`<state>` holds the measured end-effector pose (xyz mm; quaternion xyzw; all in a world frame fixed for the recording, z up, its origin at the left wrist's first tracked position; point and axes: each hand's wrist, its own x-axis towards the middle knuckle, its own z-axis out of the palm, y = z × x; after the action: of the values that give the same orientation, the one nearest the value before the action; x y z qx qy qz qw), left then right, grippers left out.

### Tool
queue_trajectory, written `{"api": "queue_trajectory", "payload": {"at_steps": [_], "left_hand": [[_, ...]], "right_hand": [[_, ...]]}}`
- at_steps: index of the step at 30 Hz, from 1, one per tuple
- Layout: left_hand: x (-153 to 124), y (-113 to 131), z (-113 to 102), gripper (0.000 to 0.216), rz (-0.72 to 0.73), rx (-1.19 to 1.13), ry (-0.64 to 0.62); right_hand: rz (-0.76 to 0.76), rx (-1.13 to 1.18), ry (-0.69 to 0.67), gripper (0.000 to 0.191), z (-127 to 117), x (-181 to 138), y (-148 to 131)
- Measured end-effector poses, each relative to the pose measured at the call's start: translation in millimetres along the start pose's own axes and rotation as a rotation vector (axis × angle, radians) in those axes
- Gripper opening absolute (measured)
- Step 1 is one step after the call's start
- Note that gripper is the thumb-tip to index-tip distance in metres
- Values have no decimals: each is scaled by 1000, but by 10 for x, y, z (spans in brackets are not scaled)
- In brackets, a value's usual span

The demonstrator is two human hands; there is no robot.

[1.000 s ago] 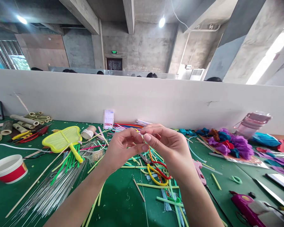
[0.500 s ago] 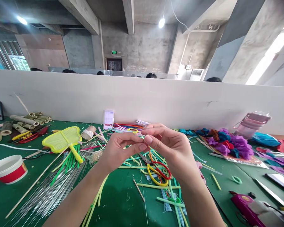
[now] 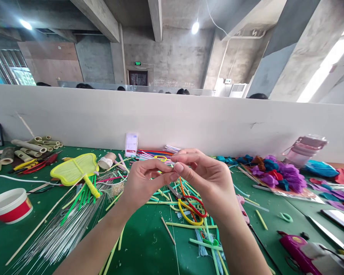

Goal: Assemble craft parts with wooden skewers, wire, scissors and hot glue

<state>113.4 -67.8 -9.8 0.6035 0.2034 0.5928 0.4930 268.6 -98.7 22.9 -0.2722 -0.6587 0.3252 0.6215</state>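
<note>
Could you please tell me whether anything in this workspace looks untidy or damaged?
Yes: near the middle, scissors lie among pale green strips pointing every which way, which looks untidy; behind, the white partition bears dark scratch-like marks, possibly damage.

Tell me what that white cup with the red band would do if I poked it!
The cup would probably slide easily, since its thin rim suggests it's light. A hard poke might tip it, because it looks wider at the top than the bottom. On its side, it would likely roll, as it's round.
</note>
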Motion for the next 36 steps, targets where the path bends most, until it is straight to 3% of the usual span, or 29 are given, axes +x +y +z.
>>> {"api": "queue_trajectory", "payload": {"at_steps": [32, 34, 36], "left_hand": [[-41, 18, 84, 28, 143, 303, 117], [-34, 30, 67, 27, 118, 290, 89], [-17, 56, 20, 19, 71, 269, -35]], "right_hand": [[-47, -135, 37, 4, 35, -10, -32], [-53, -120, 35, 4, 32, -10, -30], [-25, -92, 32, 3, 26, -13, -26]]}}
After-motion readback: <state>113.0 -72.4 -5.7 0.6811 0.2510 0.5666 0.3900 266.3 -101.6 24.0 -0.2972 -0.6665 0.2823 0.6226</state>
